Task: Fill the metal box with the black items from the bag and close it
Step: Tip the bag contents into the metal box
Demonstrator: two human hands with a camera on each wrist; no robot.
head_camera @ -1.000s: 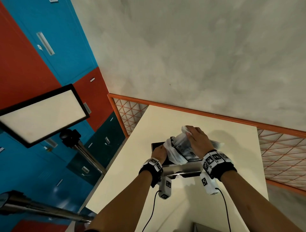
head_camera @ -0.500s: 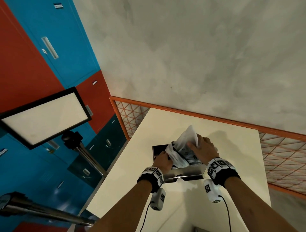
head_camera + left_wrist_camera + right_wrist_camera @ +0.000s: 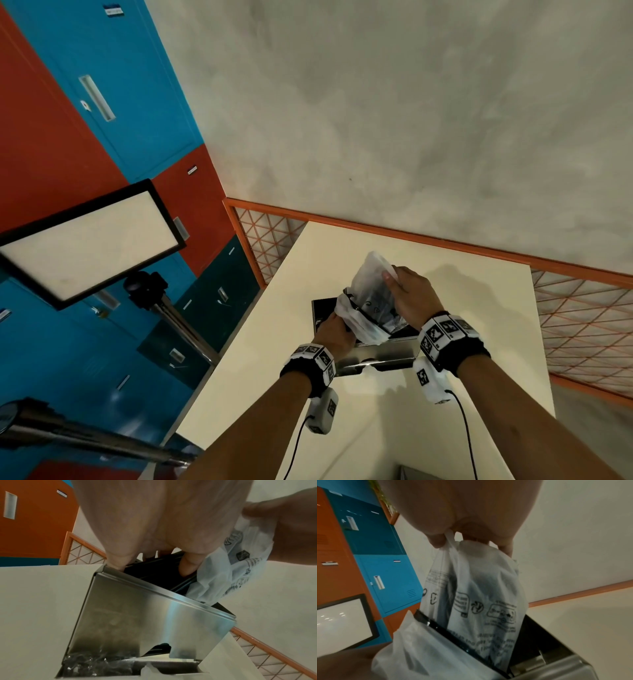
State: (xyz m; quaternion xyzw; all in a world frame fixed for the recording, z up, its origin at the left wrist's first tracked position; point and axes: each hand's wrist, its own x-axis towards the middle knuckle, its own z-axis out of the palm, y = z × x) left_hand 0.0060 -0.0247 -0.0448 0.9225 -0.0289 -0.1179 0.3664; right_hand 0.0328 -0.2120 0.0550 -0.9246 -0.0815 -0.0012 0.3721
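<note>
An open metal box (image 3: 380, 353) stands on the cream table (image 3: 486, 318). Over it hangs a white printed plastic bag (image 3: 371, 291), mouth down. My right hand (image 3: 411, 294) pinches the bag's upper end (image 3: 479, 601) between thumb and fingers (image 3: 436, 540). Low at the box's left edge, my left hand (image 3: 334, 330) grips the bag's open end. In the left wrist view its fingers (image 3: 187, 566) reach over the box rim (image 3: 145, 622) onto black items (image 3: 154, 573) inside. A black strip (image 3: 453, 632) shows at the bag's mouth. How full the box is stays hidden.
A light panel on a tripod (image 3: 85, 240) stands left of the table, with blue and red lockers (image 3: 102, 85) behind it. An orange-framed mesh rail (image 3: 582, 325) runs along the table's far and right sides. A grey object (image 3: 411, 474) pokes in at the bottom edge.
My right hand has raised the bag's end, so the bag went from lying over the box to hanging steeply above it. The left hand stays at the box's left edge.
</note>
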